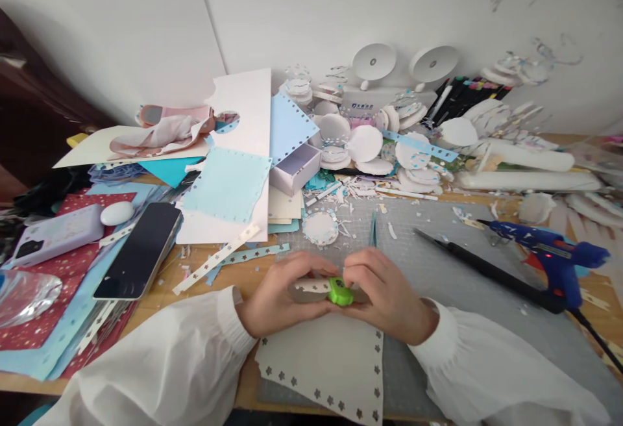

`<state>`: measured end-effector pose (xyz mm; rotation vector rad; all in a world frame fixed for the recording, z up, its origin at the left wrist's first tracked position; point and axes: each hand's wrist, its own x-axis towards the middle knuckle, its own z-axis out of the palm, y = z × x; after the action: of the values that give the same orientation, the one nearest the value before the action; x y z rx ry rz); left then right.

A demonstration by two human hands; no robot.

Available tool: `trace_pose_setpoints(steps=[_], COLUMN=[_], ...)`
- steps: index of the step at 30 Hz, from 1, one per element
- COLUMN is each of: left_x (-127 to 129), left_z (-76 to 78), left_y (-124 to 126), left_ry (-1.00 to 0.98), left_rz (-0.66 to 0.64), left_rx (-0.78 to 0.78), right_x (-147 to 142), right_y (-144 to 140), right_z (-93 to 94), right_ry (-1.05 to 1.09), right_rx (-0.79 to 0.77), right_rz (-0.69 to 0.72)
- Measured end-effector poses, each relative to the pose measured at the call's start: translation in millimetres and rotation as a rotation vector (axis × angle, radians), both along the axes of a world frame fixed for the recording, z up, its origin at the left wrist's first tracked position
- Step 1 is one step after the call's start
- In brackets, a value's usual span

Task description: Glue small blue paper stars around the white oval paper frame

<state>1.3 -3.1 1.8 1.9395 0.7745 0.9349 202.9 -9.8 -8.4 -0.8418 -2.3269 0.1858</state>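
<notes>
Both hands closed on a green paper punch at the near centre of the desk.

I see my left hand (277, 296) and right hand (384, 299) both grasping the green punch (340, 291), thumbs on top, with the far edge of a cream card (326, 361) fed into it; the card lies on the grey cutting mat (438, 263) and carries star holes along its borders. A black phone (141, 250) lies to the left, a blue glue gun (555, 260) to the right, well apart.
</notes>
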Motion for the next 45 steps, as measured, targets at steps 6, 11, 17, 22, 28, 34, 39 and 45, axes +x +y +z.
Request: trace_pose_setpoints(steps=[6,11,17,22,28,34,39,45], left_x=[-0.9,-2.7,-5.2,-6.9,-6.9,-6.3,-6.8,-6.1], left_z=[-0.5,-2.5,-1.7,-3.1,-1.2,3.5,4.2,2.1], left_y=[-0.2,1.9,9.8,9.7,8.9,8.1,6.3,4.4], left_ry=[-0.037,-0.081,0.010,-0.001,-0.009,-0.040,-0.031,-0.045], left_rz=[-0.009,-0.041,0.155,0.181,0.150,0.082,-0.033,-0.112], left_rx=[0.054,-0.164,-0.188,-0.199,-0.215,-0.234,-0.247,-0.274], right_x=[1.2,1.6,9.8,12.8,10.6,10.8,11.8,12.0], right_y=[-0.5,-1.8,3.5,5.5,6.1,2.3,1.6,0.8], right_z=[0.9,4.9,10.2,9.3,10.7,13.4,11.2,9.4], right_ry=[0.001,0.067,0.168,0.169,0.192,0.210,0.037,-0.069], right_rx=[-0.062,-0.154,-0.402,-0.574,-0.677,-0.843,-0.728,-0.713], right_rz=[0.025,0.036,-0.059,-0.087,-0.063,0.030,0.100,0.125])
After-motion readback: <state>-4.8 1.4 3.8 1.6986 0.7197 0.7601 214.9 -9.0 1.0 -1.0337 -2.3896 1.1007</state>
